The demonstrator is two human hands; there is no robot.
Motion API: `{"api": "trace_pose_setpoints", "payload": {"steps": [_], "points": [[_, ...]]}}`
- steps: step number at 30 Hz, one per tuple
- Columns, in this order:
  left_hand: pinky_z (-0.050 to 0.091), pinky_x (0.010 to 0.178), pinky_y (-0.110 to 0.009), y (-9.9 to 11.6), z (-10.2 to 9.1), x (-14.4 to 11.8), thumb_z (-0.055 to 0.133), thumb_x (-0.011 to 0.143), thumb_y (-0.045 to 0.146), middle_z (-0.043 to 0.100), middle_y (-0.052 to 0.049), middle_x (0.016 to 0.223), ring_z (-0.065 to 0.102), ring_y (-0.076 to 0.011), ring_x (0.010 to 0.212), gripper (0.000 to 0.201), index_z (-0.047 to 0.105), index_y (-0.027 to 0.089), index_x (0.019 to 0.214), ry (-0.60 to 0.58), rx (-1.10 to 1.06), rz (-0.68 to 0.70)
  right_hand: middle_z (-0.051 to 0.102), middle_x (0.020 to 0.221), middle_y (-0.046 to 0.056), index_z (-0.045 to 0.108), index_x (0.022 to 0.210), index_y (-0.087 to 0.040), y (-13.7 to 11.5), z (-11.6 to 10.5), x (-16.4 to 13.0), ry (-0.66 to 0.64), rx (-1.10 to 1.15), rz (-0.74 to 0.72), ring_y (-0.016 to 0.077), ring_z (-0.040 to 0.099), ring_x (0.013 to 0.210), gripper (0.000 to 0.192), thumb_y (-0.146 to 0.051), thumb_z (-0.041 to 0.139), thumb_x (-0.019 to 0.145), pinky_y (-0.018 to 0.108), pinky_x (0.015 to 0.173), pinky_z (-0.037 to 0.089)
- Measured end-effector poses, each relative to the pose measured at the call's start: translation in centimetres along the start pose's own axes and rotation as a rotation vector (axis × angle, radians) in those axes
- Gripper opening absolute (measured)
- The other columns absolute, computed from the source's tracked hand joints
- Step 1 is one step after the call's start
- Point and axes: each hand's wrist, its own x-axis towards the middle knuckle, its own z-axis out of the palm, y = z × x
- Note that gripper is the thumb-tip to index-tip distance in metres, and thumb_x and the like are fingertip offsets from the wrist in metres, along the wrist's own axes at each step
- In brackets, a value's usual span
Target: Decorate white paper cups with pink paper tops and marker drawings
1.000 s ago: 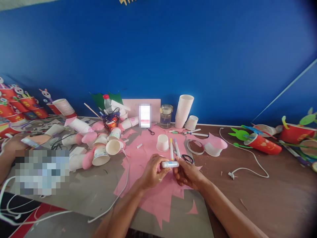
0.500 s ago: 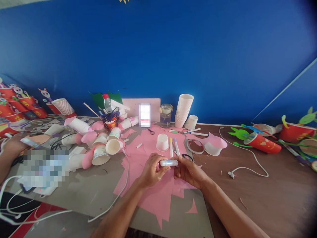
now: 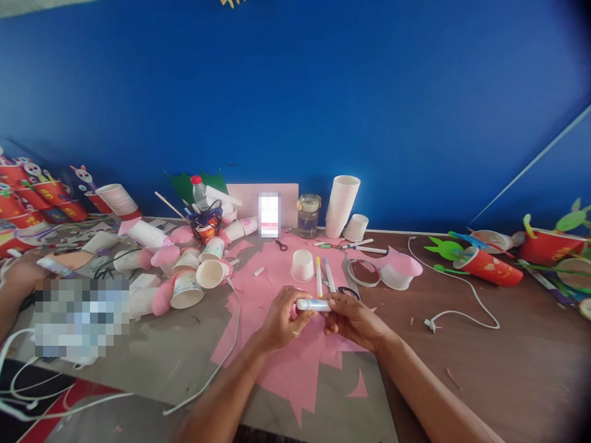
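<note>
A white glue stick [image 3: 314,304] lies level between my two hands, just above the pink paper sheet [image 3: 290,344]. My left hand [image 3: 282,320] pinches its left end with thumb and fingers. My right hand [image 3: 353,320] grips its right end. Two marker pens [image 3: 324,275] lie on the pink paper just beyond my fingers, and black-handled scissors [image 3: 347,291] sit beside my right hand. An upturned white paper cup [image 3: 303,266] stands behind the pens.
Several white cups with pink paper [image 3: 189,271] clutter the left. A tall cup stack [image 3: 341,206], a glass jar [image 3: 308,215] and a phone [image 3: 269,214] stand at the wall. A white cable [image 3: 455,301] trails right; red craft cups [image 3: 489,267] lie beyond. Another person's arm [image 3: 13,289] is at far left.
My hands with the glue stick have stayed almost in place, shifting only slightly; the grip on both ends is the same.
</note>
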Motion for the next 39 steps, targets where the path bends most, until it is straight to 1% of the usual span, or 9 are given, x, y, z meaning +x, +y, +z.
{"api": "trace_pose_setpoints", "payload": {"steps": [4,9,15,20,22,27,33,36,39], "points": [[0.048,0.072,-0.029,0.0,0.11,-0.06,0.061,0.084,0.032,0.066,-0.006,0.086,0.061,-0.0181,0.081,0.017,0.061,0.019,0.094,0.002,-0.01,0.017,0.062,0.057,0.0,0.059,0.068,-0.012,0.35,-0.08,0.19,0.011,-0.006,0.105,0.005,0.046,0.032,0.049,-0.059,0.065,0.08,0.026,0.044,0.05],[0.048,0.067,-0.028,0.03,0.12,-0.03,0.06,0.085,0.034,0.066,-0.005,0.082,0.06,-0.0178,0.077,0.018,0.061,0.018,0.093,0.005,-0.027,0.001,0.065,0.069,-0.003,0.061,0.093,-0.016,0.05,0.28,-0.15,-0.051,0.028,-0.005,0.0102,0.063,0.056,0.038,-0.034,0.084,0.069,0.031,0.067,0.056],[0.048,0.072,-0.029,0.03,0.05,0.04,0.062,0.084,0.035,0.067,-0.005,0.085,0.061,-0.0177,0.079,0.018,0.062,0.019,0.093,-0.033,-0.047,-0.035,0.056,0.048,-0.003,0.058,0.066,-0.013,0.62,-0.25,0.37,0.009,-0.009,0.185,0.0033,0.035,0.026,0.053,-0.063,0.056,0.083,0.023,0.035,0.043],[0.048,0.071,-0.03,-0.09,0.06,0.02,0.062,0.084,0.038,0.066,-0.005,0.083,0.06,-0.018,0.078,0.02,0.062,0.019,0.091,-0.024,-0.043,-0.041,0.066,0.068,-0.002,0.062,0.088,-0.017,0.01,-0.1,-0.04,-0.051,0.061,0.007,0.0098,0.061,0.052,0.036,-0.041,0.08,0.071,0.028,0.061,0.055],[0.048,0.071,-0.03,-0.08,0.07,0.01,0.062,0.084,0.039,0.066,-0.005,0.083,0.061,-0.0182,0.079,0.021,0.062,0.02,0.091,-0.024,-0.046,-0.052,0.064,0.066,-0.003,0.061,0.085,-0.016,0.05,0.01,-0.03,-0.036,0.041,-0.023,0.0084,0.059,0.05,0.032,-0.035,0.083,0.069,0.027,0.06,0.055],[0.049,0.073,-0.03,-0.03,0.07,0.01,0.061,0.084,0.039,0.067,-0.006,0.085,0.061,-0.0184,0.081,0.021,0.062,0.019,0.091,-0.025,-0.055,-0.057,0.06,0.051,0.0,0.058,0.065,-0.013,0.71,-0.04,0.39,0.053,-0.012,0.159,0.0039,0.039,0.029,0.05,-0.06,0.062,0.082,0.024,0.04,0.045],[0.047,0.069,-0.029,-0.04,0.05,0.06,0.062,0.084,0.036,0.065,-0.005,0.082,0.06,-0.0173,0.077,0.018,0.061,0.019,0.091,-0.01,-0.052,-0.053,0.065,0.065,-0.002,0.063,0.09,-0.016,-0.02,0.19,-0.09,-0.013,0.067,-0.034,0.011,0.063,0.056,0.036,-0.036,0.084,0.068,0.029,0.066,0.055],[0.047,0.068,-0.028,-0.02,0.07,0.06,0.062,0.084,0.035,0.065,-0.005,0.082,0.06,-0.0173,0.076,0.018,0.061,0.019,0.091,-0.003,-0.055,-0.045,0.063,0.061,-0.002,0.062,0.077,-0.013,0.32,0.09,0.14,0.007,0.024,0.019,0.0073,0.054,0.044,0.032,-0.04,0.079,0.073,0.027,0.056,0.053],[0.047,0.069,-0.028,-0.03,0.11,0.05,0.063,0.084,0.034,0.065,-0.004,0.082,0.059,-0.0172,0.076,0.017,0.06,0.018,0.091,-0.009,-0.063,-0.037,0.06,0.056,-0.001,0.058,0.065,-0.013,0.78,-0.03,0.42,0.012,0.012,0.121,0.0045,0.043,0.032,0.049,-0.058,0.066,0.08,0.026,0.044,0.048]]}}
